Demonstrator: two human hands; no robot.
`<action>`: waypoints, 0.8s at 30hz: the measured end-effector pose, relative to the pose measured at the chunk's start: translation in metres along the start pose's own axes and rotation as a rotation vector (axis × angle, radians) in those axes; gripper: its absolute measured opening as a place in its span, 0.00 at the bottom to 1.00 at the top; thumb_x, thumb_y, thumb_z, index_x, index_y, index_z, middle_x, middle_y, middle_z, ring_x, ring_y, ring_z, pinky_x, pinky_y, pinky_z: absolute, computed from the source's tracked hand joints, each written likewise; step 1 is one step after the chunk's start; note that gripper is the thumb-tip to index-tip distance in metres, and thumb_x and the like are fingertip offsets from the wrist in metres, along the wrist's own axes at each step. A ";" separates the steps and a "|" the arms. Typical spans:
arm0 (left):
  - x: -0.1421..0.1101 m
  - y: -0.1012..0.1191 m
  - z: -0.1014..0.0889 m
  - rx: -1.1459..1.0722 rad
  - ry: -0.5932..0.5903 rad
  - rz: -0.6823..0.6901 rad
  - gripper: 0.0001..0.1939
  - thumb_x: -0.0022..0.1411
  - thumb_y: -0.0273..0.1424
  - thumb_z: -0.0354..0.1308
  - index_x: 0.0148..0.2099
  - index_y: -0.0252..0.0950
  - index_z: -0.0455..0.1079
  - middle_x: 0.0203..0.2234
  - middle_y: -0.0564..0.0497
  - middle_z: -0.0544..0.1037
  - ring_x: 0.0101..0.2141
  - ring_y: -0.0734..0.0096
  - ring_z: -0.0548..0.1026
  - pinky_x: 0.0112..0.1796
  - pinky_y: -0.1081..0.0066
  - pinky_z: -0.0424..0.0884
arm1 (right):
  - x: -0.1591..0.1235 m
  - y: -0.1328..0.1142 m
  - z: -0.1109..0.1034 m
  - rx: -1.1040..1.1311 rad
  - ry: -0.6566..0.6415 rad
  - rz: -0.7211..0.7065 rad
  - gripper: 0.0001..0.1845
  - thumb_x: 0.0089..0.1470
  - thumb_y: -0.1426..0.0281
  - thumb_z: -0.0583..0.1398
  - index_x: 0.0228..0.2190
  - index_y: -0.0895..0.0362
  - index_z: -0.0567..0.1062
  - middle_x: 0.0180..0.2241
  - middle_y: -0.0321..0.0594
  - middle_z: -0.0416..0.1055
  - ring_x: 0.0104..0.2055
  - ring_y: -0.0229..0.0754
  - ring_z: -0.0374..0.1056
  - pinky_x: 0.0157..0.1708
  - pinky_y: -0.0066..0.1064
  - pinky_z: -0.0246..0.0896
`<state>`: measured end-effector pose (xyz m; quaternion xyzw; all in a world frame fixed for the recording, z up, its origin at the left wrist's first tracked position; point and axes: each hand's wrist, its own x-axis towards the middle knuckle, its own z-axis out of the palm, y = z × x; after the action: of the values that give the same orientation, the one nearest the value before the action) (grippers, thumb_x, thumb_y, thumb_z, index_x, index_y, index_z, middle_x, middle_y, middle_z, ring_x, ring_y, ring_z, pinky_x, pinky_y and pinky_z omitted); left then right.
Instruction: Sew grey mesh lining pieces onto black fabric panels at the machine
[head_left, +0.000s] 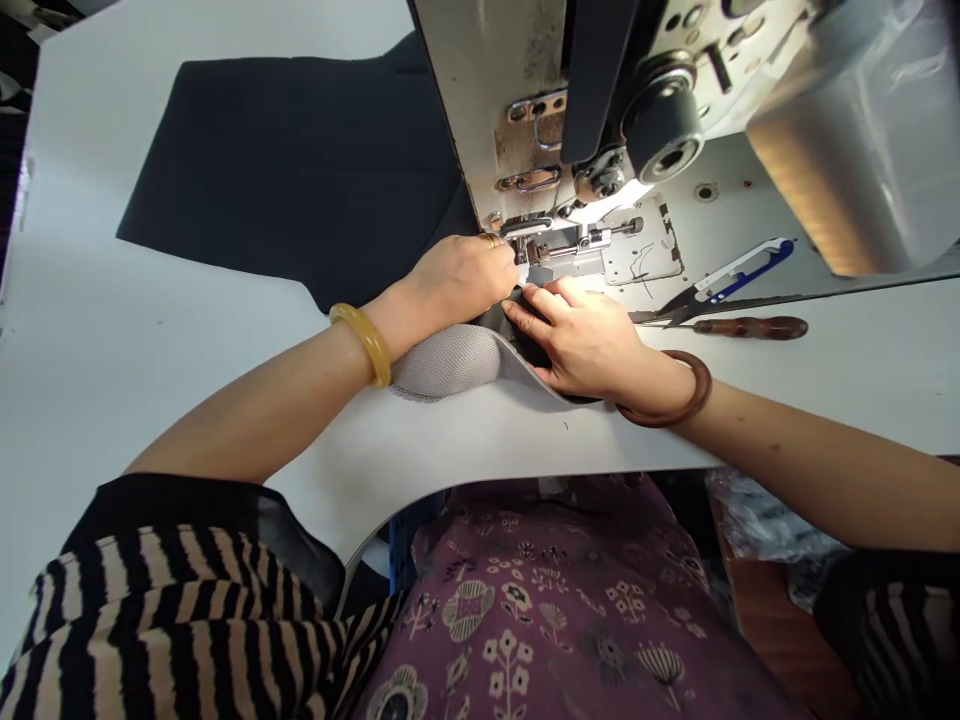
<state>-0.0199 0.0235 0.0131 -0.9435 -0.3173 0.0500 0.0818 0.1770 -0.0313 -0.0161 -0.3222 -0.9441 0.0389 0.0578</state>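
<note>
My left hand point(466, 280), fingers curled and pressed together, grips the fabric close beside the presser foot point(523, 252); its fingertips are partly hidden. My right hand point(583, 335) lies on the dark side of the work with fingers bent and apart, thumb nearer me. A small white piece point(524, 274) shows between the two hands' fingertips. Grey mesh fabric point(454, 362) curves up below the hands, over the table edge side. A large black fabric panel point(300, 170) spreads flat to the left and runs under the sewing machine point(504, 60).
Thread snips point(739, 270) with a blue and white handle and a wooden-handled tool point(754, 328) lie right of my right hand. Loose thread ends point(643, 262) rest on the machine bed. A translucent plastic container point(862, 150) hangs at upper right. The white table point(225, 400) has a curved front edge.
</note>
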 end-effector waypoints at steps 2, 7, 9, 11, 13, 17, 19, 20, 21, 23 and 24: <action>0.001 -0.001 -0.002 -0.027 -0.031 -0.028 0.16 0.64 0.25 0.45 0.33 0.31 0.74 0.29 0.42 0.77 0.31 0.63 0.76 0.28 0.68 0.65 | 0.001 -0.003 -0.001 -0.001 -0.009 0.021 0.37 0.62 0.53 0.45 0.61 0.67 0.63 0.53 0.58 0.66 0.50 0.56 0.58 0.34 0.38 0.52; 0.006 -0.005 -0.013 -0.097 -0.132 -0.131 0.16 0.66 0.30 0.47 0.35 0.31 0.76 0.32 0.45 0.79 0.34 0.65 0.76 0.36 0.69 0.68 | 0.000 -0.006 -0.003 0.016 -0.037 0.033 0.36 0.63 0.54 0.44 0.62 0.67 0.61 0.62 0.54 0.59 0.53 0.57 0.56 0.33 0.37 0.53; 0.010 -0.002 -0.024 -0.094 -0.275 -0.191 0.15 0.66 0.29 0.48 0.37 0.32 0.76 0.35 0.45 0.80 0.36 0.63 0.76 0.36 0.69 0.67 | 0.000 -0.006 -0.004 0.018 -0.046 0.028 0.35 0.63 0.55 0.45 0.61 0.64 0.62 0.65 0.52 0.55 0.54 0.58 0.55 0.33 0.36 0.53; 0.012 0.008 -0.038 -0.107 -0.427 -0.258 0.11 0.64 0.26 0.51 0.38 0.32 0.76 0.36 0.46 0.80 0.35 0.63 0.76 0.32 0.69 0.66 | 0.000 -0.006 -0.004 0.020 -0.056 0.022 0.32 0.62 0.55 0.46 0.59 0.62 0.64 0.66 0.51 0.52 0.55 0.59 0.54 0.34 0.37 0.54; 0.013 0.024 -0.049 -0.122 -0.497 -0.351 0.09 0.61 0.23 0.53 0.40 0.31 0.75 0.36 0.45 0.80 0.34 0.62 0.76 0.29 0.69 0.64 | 0.001 -0.005 -0.002 0.026 -0.049 0.012 0.31 0.62 0.55 0.47 0.57 0.62 0.66 0.66 0.52 0.53 0.55 0.59 0.54 0.37 0.39 0.55; 0.010 0.058 -0.043 -0.081 -0.376 -0.601 0.20 0.64 0.17 0.42 0.53 0.27 0.70 0.53 0.35 0.72 0.43 0.55 0.75 0.29 0.67 0.67 | 0.002 -0.001 0.004 0.034 0.022 -0.017 0.31 0.60 0.56 0.49 0.57 0.63 0.66 0.61 0.56 0.60 0.56 0.61 0.54 0.44 0.45 0.54; 0.005 0.067 -0.024 -0.107 -0.157 -0.721 0.22 0.66 0.18 0.38 0.54 0.29 0.69 0.59 0.35 0.67 0.45 0.56 0.73 0.30 0.67 0.69 | 0.002 0.000 0.005 0.043 0.038 -0.034 0.32 0.60 0.56 0.50 0.57 0.64 0.65 0.60 0.57 0.60 0.59 0.62 0.52 0.47 0.46 0.52; 0.001 0.068 -0.013 -0.140 -0.002 -0.743 0.22 0.67 0.19 0.39 0.54 0.31 0.69 0.59 0.37 0.68 0.45 0.57 0.73 0.31 0.66 0.69 | 0.003 0.001 0.005 0.050 0.035 -0.037 0.32 0.59 0.57 0.51 0.58 0.65 0.65 0.61 0.57 0.60 0.61 0.62 0.50 0.48 0.46 0.52; -0.003 0.067 -0.002 -0.176 0.159 -0.733 0.21 0.67 0.20 0.39 0.52 0.33 0.70 0.58 0.39 0.70 0.45 0.58 0.72 0.32 0.66 0.70 | 0.003 0.000 0.005 0.055 0.027 -0.033 0.33 0.59 0.57 0.51 0.58 0.65 0.64 0.61 0.57 0.59 0.62 0.62 0.49 0.49 0.46 0.52; -0.011 0.062 0.017 -0.214 0.381 -0.646 0.19 0.67 0.22 0.41 0.50 0.37 0.71 0.55 0.42 0.73 0.44 0.60 0.72 0.35 0.66 0.71 | 0.004 -0.002 0.005 0.059 0.008 -0.005 0.34 0.59 0.57 0.52 0.59 0.65 0.63 0.62 0.57 0.58 0.62 0.61 0.49 0.49 0.45 0.52; -0.014 0.059 0.023 -0.209 0.427 -0.600 0.18 0.67 0.23 0.42 0.49 0.38 0.71 0.54 0.44 0.74 0.43 0.62 0.73 0.36 0.66 0.72 | 0.004 -0.004 0.005 0.058 0.005 0.012 0.34 0.59 0.57 0.53 0.60 0.65 0.62 0.63 0.56 0.58 0.62 0.61 0.50 0.49 0.45 0.52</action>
<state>0.0002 -0.0285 -0.0203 -0.8012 -0.5583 -0.2065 0.0605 0.1706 -0.0319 -0.0199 -0.3259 -0.9406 0.0657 0.0690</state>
